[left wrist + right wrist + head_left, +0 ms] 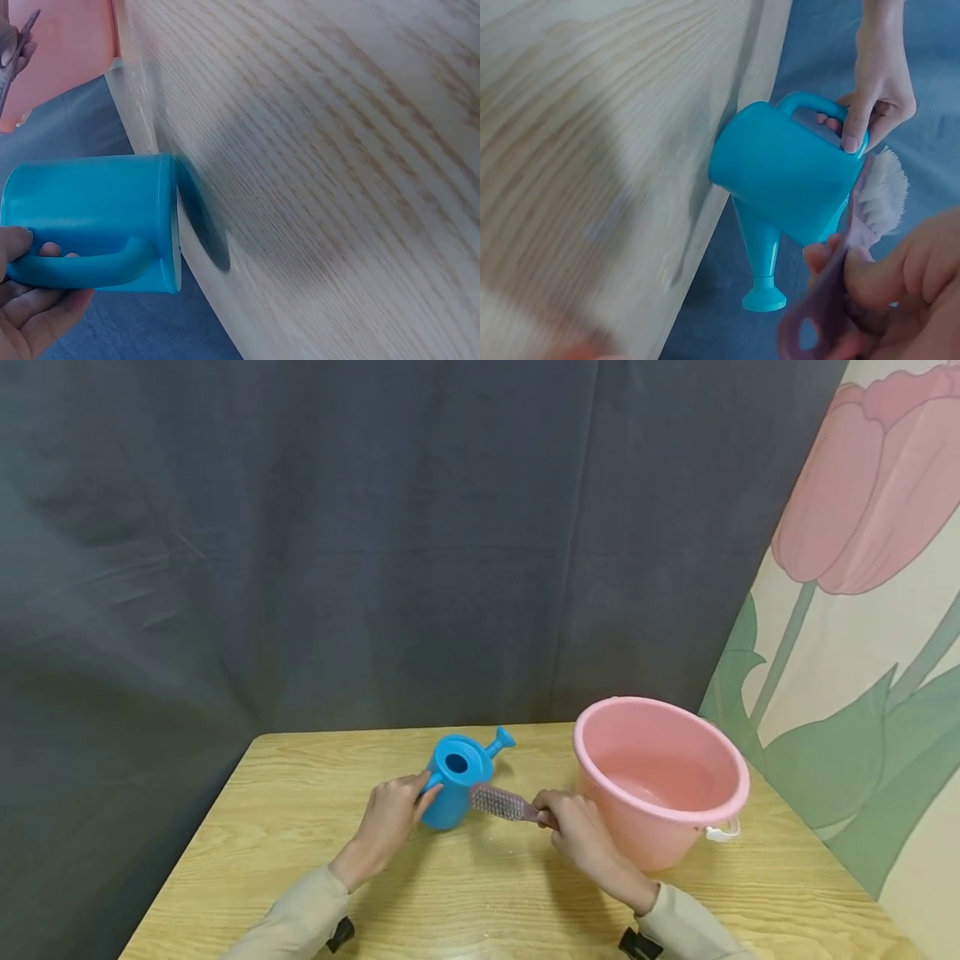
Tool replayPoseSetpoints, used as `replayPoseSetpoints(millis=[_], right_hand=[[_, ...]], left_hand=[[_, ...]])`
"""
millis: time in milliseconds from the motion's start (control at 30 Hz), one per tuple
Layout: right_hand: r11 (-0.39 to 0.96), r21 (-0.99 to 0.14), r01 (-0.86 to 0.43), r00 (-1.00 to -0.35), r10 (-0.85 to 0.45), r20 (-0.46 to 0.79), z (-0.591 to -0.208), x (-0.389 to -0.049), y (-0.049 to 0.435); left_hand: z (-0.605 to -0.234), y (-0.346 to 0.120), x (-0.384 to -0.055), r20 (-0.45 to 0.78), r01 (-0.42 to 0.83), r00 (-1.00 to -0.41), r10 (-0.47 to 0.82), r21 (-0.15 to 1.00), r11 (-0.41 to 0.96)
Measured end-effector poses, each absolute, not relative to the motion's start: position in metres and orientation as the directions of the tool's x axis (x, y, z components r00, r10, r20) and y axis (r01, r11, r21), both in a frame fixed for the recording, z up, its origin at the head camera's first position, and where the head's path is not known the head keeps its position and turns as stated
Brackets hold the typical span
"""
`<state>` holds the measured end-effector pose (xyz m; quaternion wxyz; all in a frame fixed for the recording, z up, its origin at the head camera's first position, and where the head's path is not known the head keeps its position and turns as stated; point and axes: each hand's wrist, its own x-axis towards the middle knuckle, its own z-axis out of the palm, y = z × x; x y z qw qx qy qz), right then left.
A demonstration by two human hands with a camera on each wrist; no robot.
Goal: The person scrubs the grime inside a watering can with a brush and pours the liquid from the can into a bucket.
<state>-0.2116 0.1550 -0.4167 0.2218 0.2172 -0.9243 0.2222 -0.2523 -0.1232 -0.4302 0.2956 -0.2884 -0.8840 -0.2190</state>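
My left hand (392, 812) grips the handle of a blue watering can (447, 799), fingers wrapped round it and thumb on top. In the left wrist view the base of the watering can (90, 195) hangs just over the table, a shadow beside it. Its spout points away to the right. My right hand (573, 827) holds a mauve scrubbing brush (501, 802) by its handle. The brush head, white bristles (885, 191) turned up toward me, is close to the can's right side. In the right wrist view the brush overlaps the can's rim.
A pink bucket (652, 852) with a white handle grip (723, 832) stands on the right of the wooden table (300, 793), close beside my right hand. Small wet spots show on the wood in front. A dark curtain (420, 543) hangs behind the table's far edge.
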Motion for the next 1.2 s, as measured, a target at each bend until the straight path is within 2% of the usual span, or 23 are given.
replayPoseSetpoints(millis=[267,533,967,1200], right_hand=[[0.832,-0.312,-0.459,-0.838,-0.289,0.462,-0.417,-0.208,0.157],[0.823,-0.317,-0.472,-0.846,-0.321,0.426,-0.424,-0.209,0.159],[0.808,-0.415,-0.418,-0.885,-0.259,0.387,-0.431,-0.208,0.162],[0.831,-0.388,-0.399,-0.902,-0.280,0.330,-0.441,-0.214,0.162]], left_hand=[[-0.429,-0.122,-0.251,0.641,0.638,-0.665,0.382,0.223,0.737],[-0.428,-0.122,-0.250,0.632,0.627,-0.678,0.375,0.232,0.743],[-0.426,-0.119,-0.252,0.631,0.641,-0.672,0.387,0.236,0.730],[-0.429,-0.120,-0.251,0.645,0.638,-0.657,0.391,0.199,0.744]])
